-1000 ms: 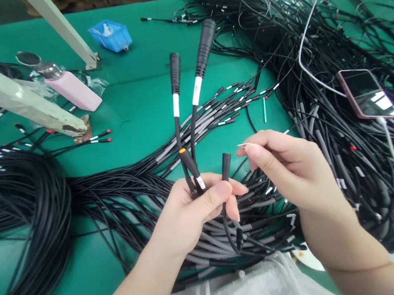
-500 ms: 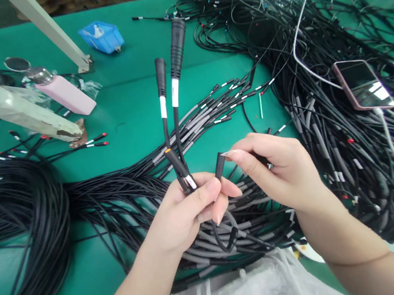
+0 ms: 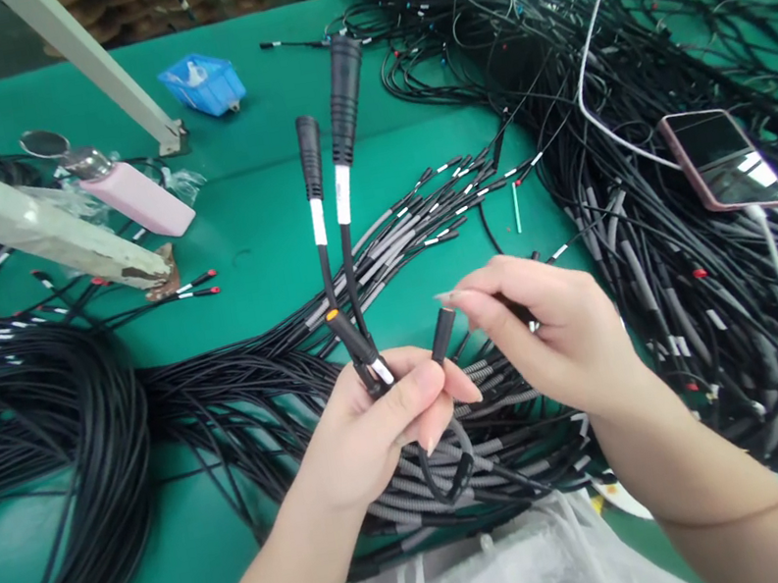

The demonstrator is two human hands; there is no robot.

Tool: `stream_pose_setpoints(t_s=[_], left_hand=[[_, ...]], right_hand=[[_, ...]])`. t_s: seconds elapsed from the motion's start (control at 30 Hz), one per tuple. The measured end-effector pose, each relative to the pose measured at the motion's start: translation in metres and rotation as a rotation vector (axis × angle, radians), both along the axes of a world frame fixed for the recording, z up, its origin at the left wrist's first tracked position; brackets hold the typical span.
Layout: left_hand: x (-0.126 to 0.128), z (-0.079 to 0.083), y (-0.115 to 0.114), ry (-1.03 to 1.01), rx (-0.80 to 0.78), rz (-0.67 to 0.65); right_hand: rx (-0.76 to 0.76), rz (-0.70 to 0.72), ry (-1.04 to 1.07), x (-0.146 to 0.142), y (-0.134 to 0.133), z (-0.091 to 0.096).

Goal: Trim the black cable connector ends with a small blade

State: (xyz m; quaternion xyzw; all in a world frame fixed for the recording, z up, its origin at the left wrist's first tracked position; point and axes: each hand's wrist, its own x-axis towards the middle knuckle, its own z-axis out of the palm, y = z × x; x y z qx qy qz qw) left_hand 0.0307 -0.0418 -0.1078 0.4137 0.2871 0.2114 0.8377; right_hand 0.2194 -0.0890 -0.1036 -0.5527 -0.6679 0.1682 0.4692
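Observation:
My left hand (image 3: 386, 411) is closed around a cable harness. Two long black ribbed connectors, one thick (image 3: 346, 100) and one thinner (image 3: 311, 155), stick up from it, each above a white label. Beside them sits a short black connector (image 3: 352, 335) with an orange end. Between left thumb and fingers another black connector (image 3: 444, 334) points upward. My right hand (image 3: 544, 325) is closed, thumb and forefinger pinched just above that connector's open end. A dark item shows partly inside the right palm; its kind is hidden. Below the left hand hangs a loop of cable (image 3: 432, 483).
Coiled black cables (image 3: 89, 461) lie left on the green table (image 3: 263, 253). A large cable heap (image 3: 544, 57) fills the right, with a phone (image 3: 725, 160) on it. A pink bottle (image 3: 139, 199), blue bin (image 3: 203, 86) and metal posts (image 3: 99, 71) stand further back.
My right fingertips have risen slightly off the end of the small black connector. The left hand keeps its hold on the harness. The whole view has shifted a little.

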Motion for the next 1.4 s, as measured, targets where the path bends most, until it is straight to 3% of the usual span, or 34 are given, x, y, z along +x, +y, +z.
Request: stream_pose_setpoints(t_s=[0.07, 0.2, 0.27, 0.37, 0.47, 0.53, 0.87, 1.07, 1.23, 1.4], left_hand=[[0.001, 0.000, -0.001, -0.001, 0.004, 0.009], [0.002, 0.001, -0.003, 0.002, 0.006, 0.019], [0.002, 0.002, -0.004, 0.009, -0.002, 0.028], [0.002, 0.003, -0.006, 0.039, -0.002, 0.044], [0.002, 0.003, -0.006, 0.072, 0.020, 0.034], [0.002, 0.003, -0.006, 0.081, 0.044, 0.019], [0.001, 0.006, -0.008, 0.110, 0.030, 0.038], [0.003, 0.010, -0.009, 0.159, 0.018, 0.095], [0.001, 0.004, -0.006, 0.065, 0.025, 0.027], [0.001, -0.002, 0.001, -0.026, -0.006, -0.043]], right_hand=[[0.014, -0.048, 0.007, 0.000, 0.000, 0.000], [0.024, 0.038, -0.010, 0.000, 0.000, 0.000], [0.025, -0.037, -0.008, 0.000, 0.000, -0.001], [-0.060, -0.109, 0.232, 0.001, 0.000, 0.001], [-0.197, 0.002, 0.523, 0.002, -0.001, 0.004], [-0.254, 0.062, 0.608, 0.001, -0.001, 0.005], [-0.371, 0.172, 0.674, 0.004, 0.002, 0.010], [-0.342, 0.161, 0.684, 0.005, 0.001, 0.007], [-0.348, 0.185, 0.681, 0.005, 0.002, 0.006], [-0.362, 0.271, 0.831, 0.006, 0.004, 0.001]])
